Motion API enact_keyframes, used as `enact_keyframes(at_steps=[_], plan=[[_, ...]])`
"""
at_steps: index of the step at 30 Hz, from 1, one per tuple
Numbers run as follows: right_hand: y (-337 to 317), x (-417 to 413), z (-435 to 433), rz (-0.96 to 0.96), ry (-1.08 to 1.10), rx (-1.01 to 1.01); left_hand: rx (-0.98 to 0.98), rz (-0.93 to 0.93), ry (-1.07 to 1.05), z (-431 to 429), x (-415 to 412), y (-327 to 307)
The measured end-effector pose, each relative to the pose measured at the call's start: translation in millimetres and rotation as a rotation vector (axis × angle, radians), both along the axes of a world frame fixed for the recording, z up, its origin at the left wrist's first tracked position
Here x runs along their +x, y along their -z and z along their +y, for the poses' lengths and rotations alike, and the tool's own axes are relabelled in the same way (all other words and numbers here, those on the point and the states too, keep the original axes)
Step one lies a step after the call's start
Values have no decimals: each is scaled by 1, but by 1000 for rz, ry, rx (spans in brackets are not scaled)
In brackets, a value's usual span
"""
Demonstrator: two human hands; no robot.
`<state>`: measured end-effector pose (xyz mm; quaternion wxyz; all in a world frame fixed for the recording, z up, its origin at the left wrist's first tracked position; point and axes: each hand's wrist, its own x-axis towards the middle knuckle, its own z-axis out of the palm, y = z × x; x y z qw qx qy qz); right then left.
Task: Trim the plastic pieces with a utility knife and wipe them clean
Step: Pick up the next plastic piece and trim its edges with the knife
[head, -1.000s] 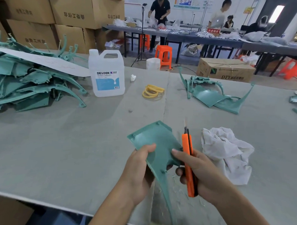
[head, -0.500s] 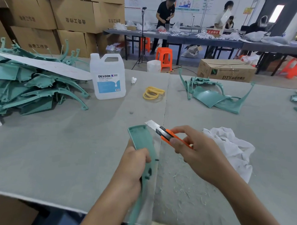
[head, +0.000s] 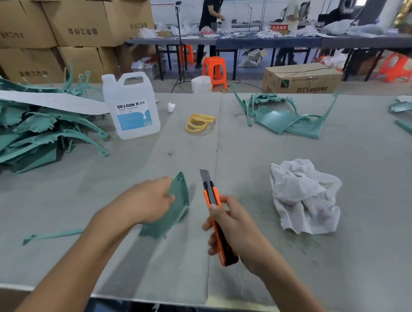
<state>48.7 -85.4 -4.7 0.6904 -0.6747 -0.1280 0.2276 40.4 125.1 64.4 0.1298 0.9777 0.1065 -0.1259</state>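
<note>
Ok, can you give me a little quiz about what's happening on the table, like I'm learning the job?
1. True or false: the knife blade touches the green plastic piece in the left hand.
2. What lies crumpled right of the knife? A sponge, B white cloth, C glove.
3. Fill the gap: the ___ hand grips the knife.
Key: 1 false, they are apart; 2 B; 3 right hand.

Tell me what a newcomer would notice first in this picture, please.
The orange utility knife, blade out, is at centre front in the right hand, next to a teal plastic piece held by the left hand. A big heap of teal pieces lies at far left, a crumpled white cloth at right.
</note>
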Motion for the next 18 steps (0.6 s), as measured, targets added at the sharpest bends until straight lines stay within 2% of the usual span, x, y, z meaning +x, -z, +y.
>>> enact_keyframes(at_steps=[5, 14, 18], plan=[[0, -4, 24, -87, 13, 51, 15, 1, 2, -2, -1, 0], [-7, -7, 43, -59, 29, 35, 22, 16, 58, -9, 0, -5], [-9, -7, 46, -53, 106, 98, 24, 18, 27, -9, 0, -5]])
